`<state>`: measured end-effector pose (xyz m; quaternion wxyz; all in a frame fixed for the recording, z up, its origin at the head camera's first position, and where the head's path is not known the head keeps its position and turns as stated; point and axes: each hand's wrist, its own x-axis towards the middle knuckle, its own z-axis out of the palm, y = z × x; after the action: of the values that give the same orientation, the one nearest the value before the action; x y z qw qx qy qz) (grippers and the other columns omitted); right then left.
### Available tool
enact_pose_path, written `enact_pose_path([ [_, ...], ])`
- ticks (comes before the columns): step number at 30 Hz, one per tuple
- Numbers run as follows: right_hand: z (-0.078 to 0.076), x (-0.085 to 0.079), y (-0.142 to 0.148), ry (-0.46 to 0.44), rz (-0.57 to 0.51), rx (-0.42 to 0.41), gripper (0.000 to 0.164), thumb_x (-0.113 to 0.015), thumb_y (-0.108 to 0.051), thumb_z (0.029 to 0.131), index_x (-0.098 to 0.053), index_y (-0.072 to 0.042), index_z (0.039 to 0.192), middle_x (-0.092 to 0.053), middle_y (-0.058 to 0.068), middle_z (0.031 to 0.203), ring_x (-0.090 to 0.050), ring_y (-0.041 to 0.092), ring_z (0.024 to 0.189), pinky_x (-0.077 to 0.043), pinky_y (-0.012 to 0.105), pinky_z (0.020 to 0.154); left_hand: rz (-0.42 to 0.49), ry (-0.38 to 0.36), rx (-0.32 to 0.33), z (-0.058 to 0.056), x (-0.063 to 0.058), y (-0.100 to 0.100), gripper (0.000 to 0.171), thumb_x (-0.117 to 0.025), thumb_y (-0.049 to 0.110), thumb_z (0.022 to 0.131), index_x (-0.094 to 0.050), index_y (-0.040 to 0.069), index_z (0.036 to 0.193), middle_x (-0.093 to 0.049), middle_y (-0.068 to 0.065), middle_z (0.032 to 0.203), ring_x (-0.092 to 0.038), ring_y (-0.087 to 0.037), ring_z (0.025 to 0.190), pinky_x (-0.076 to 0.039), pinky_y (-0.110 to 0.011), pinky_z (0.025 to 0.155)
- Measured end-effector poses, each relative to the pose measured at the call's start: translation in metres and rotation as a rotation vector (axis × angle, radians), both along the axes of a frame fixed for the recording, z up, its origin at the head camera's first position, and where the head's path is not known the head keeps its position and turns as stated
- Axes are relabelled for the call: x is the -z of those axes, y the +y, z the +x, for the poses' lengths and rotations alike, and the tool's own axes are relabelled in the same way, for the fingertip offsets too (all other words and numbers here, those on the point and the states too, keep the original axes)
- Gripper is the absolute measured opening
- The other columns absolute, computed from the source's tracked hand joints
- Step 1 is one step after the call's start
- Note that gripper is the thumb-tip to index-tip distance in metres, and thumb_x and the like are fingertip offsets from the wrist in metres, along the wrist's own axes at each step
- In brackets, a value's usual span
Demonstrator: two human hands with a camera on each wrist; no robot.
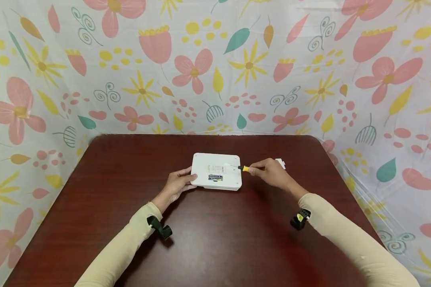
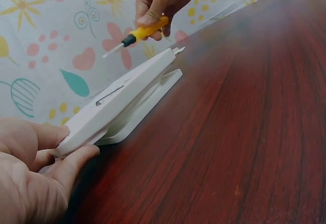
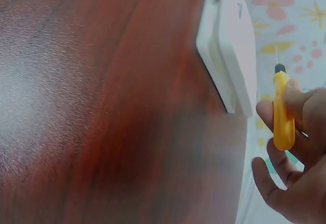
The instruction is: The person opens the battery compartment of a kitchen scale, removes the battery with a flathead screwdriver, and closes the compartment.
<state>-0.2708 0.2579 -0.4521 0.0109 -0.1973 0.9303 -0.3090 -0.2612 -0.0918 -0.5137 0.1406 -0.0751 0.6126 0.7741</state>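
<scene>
My left hand [image 1: 175,185] grips the left edge of a flat white battery-powered device [image 1: 200,167], thumb on top and fingers beneath. Its back faces up, showing a printed label, an open battery compartment [image 1: 215,177] with batteries in it, and small corner holes. In the left wrist view the device [image 2: 119,107] tilts above the table, with a second white layer below it. Between thumb and fingers, my right hand [image 1: 273,173] pinches a screwdriver [image 1: 246,168] with a yellow handle and black collar. The shaft points left over the device's right side; contact with the back cannot be told.
A small white plastic piece [image 1: 281,163], looking like a battery cover, lies on the table just beyond my right hand. The dark red-brown wooden table [image 1: 215,239] ends at a floral curtain [image 1: 194,99] behind and at both sides.
</scene>
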Motion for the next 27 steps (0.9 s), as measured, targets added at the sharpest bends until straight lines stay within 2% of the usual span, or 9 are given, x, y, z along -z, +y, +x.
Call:
enact_pose_path([
  [6,-0.003,-0.008,0.004,-0.017,-0.019,0.091,0.027,-0.072,-0.029,0.098,-0.08,-0.01,0.115,-0.077,0.01,0.11,-0.067,0.019,0.084,-0.052,0.03,0.066,0.012,-0.003,-0.002,-0.001,0.0,-0.001,0.053,-0.068,-0.003,0.096,-0.051,-0.003,0.147,-0.057,-0.032,0.138,-0.072,-0.017,0.084,-0.064,-0.032,0.078],
  [13,-0.002,-0.013,-0.001,-0.03,-0.012,0.078,0.026,-0.072,-0.029,0.098,-0.08,-0.01,0.114,-0.077,0.01,0.107,-0.065,0.022,0.082,-0.048,0.03,0.062,0.007,-0.006,-0.004,-0.001,0.0,-0.001,0.053,-0.068,-0.002,0.096,-0.052,-0.002,0.146,-0.06,-0.031,0.133,-0.072,-0.017,0.083,-0.064,-0.032,0.077],
  [21,-0.003,-0.023,-0.01,-0.008,0.095,-0.005,0.023,-0.072,-0.026,0.098,-0.08,-0.011,0.113,-0.078,0.005,0.099,-0.059,0.014,0.07,-0.042,0.027,0.054,0.014,0.002,-0.003,-0.001,0.001,-0.001,0.053,-0.068,-0.002,0.096,-0.052,-0.003,0.146,-0.059,-0.032,0.134,-0.072,-0.017,0.084,-0.064,-0.032,0.079],
  [25,-0.004,-0.035,-0.017,0.028,0.175,-0.075,0.021,-0.072,-0.024,0.098,-0.081,-0.009,0.11,-0.078,0.004,0.091,-0.053,0.011,0.06,-0.041,0.027,0.053,0.02,0.011,0.0,-0.002,0.001,-0.001,0.053,-0.068,-0.002,0.096,-0.052,-0.004,0.146,-0.059,-0.033,0.135,-0.072,-0.017,0.084,-0.064,-0.032,0.078],
  [27,-0.004,-0.042,-0.021,0.05,0.226,-0.114,0.021,-0.073,-0.023,0.098,-0.081,-0.007,0.109,-0.078,0.005,0.093,-0.048,0.01,0.056,-0.04,0.026,0.054,0.019,0.01,-0.001,-0.002,0.001,-0.002,0.053,-0.068,-0.002,0.096,-0.052,-0.003,0.146,-0.059,-0.032,0.135,-0.072,-0.017,0.083,-0.064,-0.032,0.078],
])
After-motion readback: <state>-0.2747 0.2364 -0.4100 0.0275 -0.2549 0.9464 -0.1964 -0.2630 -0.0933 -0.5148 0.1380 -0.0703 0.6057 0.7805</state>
